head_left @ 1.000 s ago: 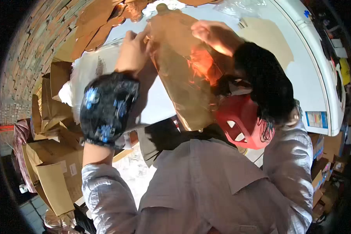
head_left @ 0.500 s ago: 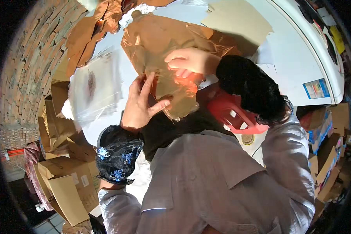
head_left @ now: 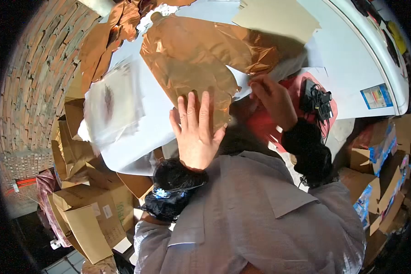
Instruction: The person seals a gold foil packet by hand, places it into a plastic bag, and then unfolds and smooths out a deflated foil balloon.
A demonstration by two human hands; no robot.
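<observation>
A copper-coloured foil sheet, wrinkled and ragged at its right edge, lies on a white table. My left hand is pressed flat on its near end, fingers spread. To the right, my right hand is closed in a pinch at the foil's ragged right edge; the fingertips are small and partly shadowed. A stack of clear plastic sleeves lies to the left of the foil. Behind it on the right are pale beige sheets.
More crumpled copper foil lies at the far left. A red stool bears a black power adapter with cables. Cardboard boxes stand on the left and right. A brick wall rises at left.
My right hand has moved right and toward me from above the foil to its ragged edge. My left hand has shifted right and now lies flat. The adapter on the stool has come into view.
</observation>
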